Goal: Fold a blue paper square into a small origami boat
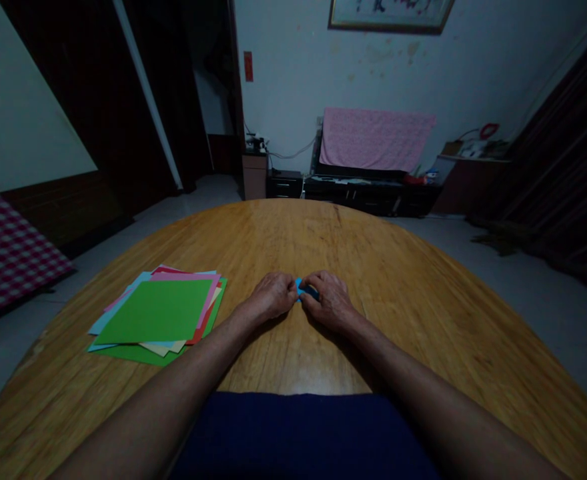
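A small piece of blue paper [299, 289] lies between my two hands over the middle of the table, mostly covered by my fingers. My left hand [275, 295] is closed, its fingertips pinching the paper's left side. From the right, my right hand [329, 299] curls its thumb and fingers around the other side of the same piece. How the paper is folded cannot be made out. To the left of my left forearm sits a loose stack of coloured paper sheets [156, 310], green on top, with pink, red, light blue and cream edges showing.
The round wooden table [413, 320] spreads out around my arms. Beyond it stand a low black cabinet [368, 194] and a screen under a pink cloth [376, 139]. A red-and-white checked cloth [8, 247] hangs at the far left, and a dark curtain [563, 147] at the right.
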A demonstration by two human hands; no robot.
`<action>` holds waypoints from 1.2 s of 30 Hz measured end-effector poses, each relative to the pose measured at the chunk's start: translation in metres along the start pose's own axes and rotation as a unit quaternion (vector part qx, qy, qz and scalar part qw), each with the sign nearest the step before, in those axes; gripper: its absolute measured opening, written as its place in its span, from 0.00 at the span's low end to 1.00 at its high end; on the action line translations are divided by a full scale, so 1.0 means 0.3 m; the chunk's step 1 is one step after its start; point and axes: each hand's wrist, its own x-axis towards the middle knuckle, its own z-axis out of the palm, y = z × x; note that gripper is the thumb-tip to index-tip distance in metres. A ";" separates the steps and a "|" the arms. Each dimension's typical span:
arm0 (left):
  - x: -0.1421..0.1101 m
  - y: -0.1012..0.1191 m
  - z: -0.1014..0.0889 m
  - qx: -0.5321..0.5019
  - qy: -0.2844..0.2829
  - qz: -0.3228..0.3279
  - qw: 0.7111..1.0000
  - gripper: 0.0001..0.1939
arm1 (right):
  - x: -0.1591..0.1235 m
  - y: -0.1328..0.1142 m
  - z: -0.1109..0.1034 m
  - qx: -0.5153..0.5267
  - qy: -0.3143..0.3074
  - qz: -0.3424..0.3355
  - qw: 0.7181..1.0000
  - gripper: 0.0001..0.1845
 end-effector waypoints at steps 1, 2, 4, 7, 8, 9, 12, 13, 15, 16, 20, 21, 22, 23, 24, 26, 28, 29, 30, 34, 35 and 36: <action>-0.001 0.000 -0.001 0.000 0.000 0.002 1.000 0.10 | 0.001 0.002 -0.002 0.000 -0.006 0.003 1.000 0.09; -0.002 0.000 -0.002 0.000 -0.001 0.003 1.000 0.10 | 0.002 0.004 -0.004 0.000 -0.011 0.005 1.000 0.10; -0.007 0.004 -0.007 0.000 -0.004 0.002 1.000 0.10 | 0.001 0.011 -0.009 -0.002 -0.020 0.009 1.000 0.12; -0.016 0.017 -0.016 -0.004 -0.015 -0.008 1.000 0.09 | -0.008 0.019 -0.020 -0.005 -0.026 0.013 1.000 0.15; -0.018 0.023 -0.017 -0.005 -0.016 -0.014 1.000 0.09 | -0.011 0.022 -0.025 -0.003 -0.027 0.013 1.000 0.16; -0.019 0.028 -0.018 -0.004 -0.016 -0.021 1.000 0.10 | -0.015 0.025 -0.030 0.000 -0.026 0.014 1.000 0.16; -0.016 0.040 -0.013 0.008 -0.013 -0.048 0.999 0.11 | -0.019 0.044 -0.049 0.029 -0.024 0.016 0.999 0.17; -0.014 0.042 -0.010 0.013 -0.013 -0.055 0.998 0.11 | -0.018 0.055 -0.056 0.055 -0.023 0.023 0.998 0.16; -0.008 0.041 -0.003 0.017 -0.013 -0.058 0.998 0.11 | -0.013 0.081 -0.068 0.133 -0.021 0.053 0.990 0.13; -0.006 0.040 -0.001 0.017 -0.014 -0.057 0.998 0.11 | -0.009 0.094 -0.073 0.176 -0.018 0.077 0.981 0.13; -0.003 0.039 0.001 0.007 -0.011 -0.057 0.998 0.12 | -0.005 0.124 -0.082 0.198 -0.006 0.080 0.977 0.08; -0.003 0.041 -0.001 0.005 -0.009 -0.061 0.998 0.12 | -0.007 0.122 -0.081 0.177 -0.007 0.062 0.982 0.08; -0.004 0.044 -0.003 0.004 -0.009 -0.064 0.998 0.12 | -0.009 0.117 -0.081 0.156 -0.008 0.046 0.987 0.07; -0.005 0.047 -0.006 0.003 -0.010 -0.068 0.998 0.12 | -0.012 0.110 -0.080 0.139 -0.010 0.034 0.990 0.07; -0.005 0.050 -0.008 0.002 -0.012 -0.071 0.997 0.12 | -0.014 0.102 -0.079 0.126 -0.009 0.028 0.992 0.06; -0.006 0.054 -0.012 0.003 -0.014 -0.072 0.997 0.13 | -0.017 0.089 -0.078 0.108 -0.005 0.026 0.994 0.07; -0.006 0.055 -0.013 0.006 -0.012 -0.069 0.998 0.13 | -0.018 0.082 -0.078 0.097 -0.003 0.027 0.995 0.09; -0.005 0.054 -0.012 0.007 -0.012 -0.067 0.998 0.13 | -0.019 0.082 -0.079 0.093 -0.004 0.025 0.995 0.10; -0.005 0.054 -0.010 0.008 -0.011 -0.066 0.998 0.13 | -0.018 0.083 -0.079 0.090 -0.006 0.022 0.996 0.10; -0.002 0.055 -0.002 0.021 -0.007 -0.075 0.997 0.15 | -0.018 0.091 -0.077 0.078 -0.010 0.014 0.997 0.11; -0.001 0.056 0.001 0.024 -0.006 -0.078 0.997 0.15 | -0.017 0.093 -0.076 0.073 -0.010 0.012 0.997 0.12; 0.000 0.056 0.003 0.026 -0.005 -0.081 0.996 0.15 | -0.017 0.094 -0.075 0.068 -0.009 0.010 0.998 0.12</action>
